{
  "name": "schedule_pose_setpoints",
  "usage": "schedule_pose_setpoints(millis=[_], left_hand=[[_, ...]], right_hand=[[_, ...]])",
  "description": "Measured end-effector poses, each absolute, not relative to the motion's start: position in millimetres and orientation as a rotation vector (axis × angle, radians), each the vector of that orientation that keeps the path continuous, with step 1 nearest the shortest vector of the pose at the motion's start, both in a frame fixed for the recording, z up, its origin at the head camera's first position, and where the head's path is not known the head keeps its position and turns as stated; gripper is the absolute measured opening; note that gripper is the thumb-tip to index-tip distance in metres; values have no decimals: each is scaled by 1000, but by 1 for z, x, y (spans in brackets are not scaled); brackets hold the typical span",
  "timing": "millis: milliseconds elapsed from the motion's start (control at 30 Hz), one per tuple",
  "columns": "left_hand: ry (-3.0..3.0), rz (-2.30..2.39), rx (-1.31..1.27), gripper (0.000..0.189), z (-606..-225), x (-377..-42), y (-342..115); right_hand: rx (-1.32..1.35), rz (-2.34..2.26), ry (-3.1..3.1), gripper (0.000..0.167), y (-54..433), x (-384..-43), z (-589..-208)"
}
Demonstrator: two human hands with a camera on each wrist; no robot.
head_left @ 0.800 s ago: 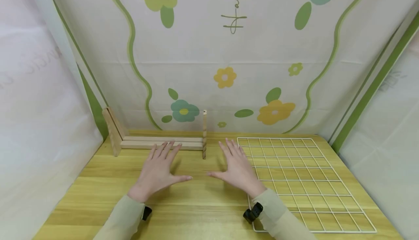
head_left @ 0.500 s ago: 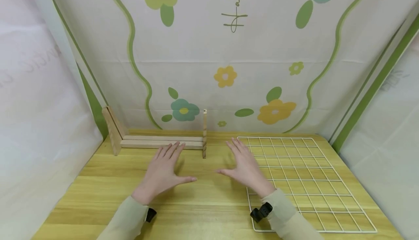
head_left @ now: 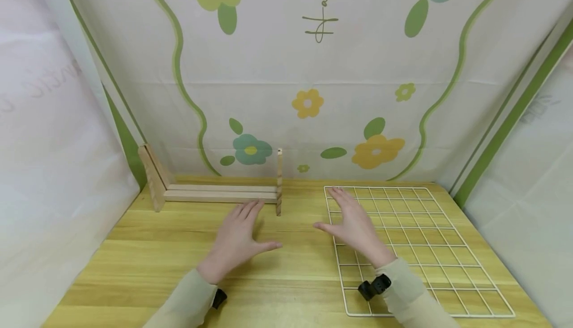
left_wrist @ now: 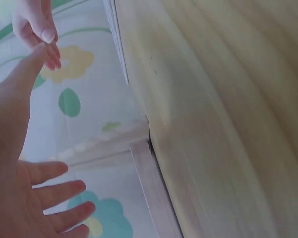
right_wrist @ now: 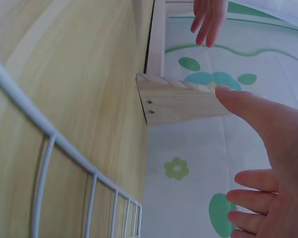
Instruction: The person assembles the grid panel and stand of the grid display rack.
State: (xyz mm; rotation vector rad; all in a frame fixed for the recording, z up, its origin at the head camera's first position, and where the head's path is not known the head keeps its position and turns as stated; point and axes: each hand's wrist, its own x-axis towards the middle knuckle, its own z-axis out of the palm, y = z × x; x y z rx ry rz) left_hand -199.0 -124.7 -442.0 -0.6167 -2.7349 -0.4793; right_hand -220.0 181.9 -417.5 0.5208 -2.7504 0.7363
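My left hand hovers over the table with fingers straight and thumb spread, holding nothing. It is nearest to a wooden stand, which has a grooved base bar and two upright end pieces and stands at the back left. In the right wrist view one end piece shows two screws. My right hand, also with straight fingers and spread thumb, is above the left edge of a white wire grid panel. The panel lies flat on the right side of the table. From the wrist views, neither hand touches anything.
The wooden table reaches back to a flower-printed cloth wall. More cloth hangs at the left and right sides. A black wrist strap is on the right wrist.
Both hands have drifted to the right, the right hand moving from beside the grid's edge to over it. The stand and the grid panel stay where they were.
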Motion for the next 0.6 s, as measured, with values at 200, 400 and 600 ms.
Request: schedule_pose_setpoints(millis=[200,400,600], left_hand=[[-2745,-632,-556,120,-441,-195,-109],[-2761,-752,-526,120,-441,-194,-94],[-2764,-928,-539,119,-439,-191,-82]], right_hand=[[450,793,-2763,102,199,-221,-417],[408,828,-2759,100,213,-220,-416],[373,855,-2754,99,229,-220,-419]])
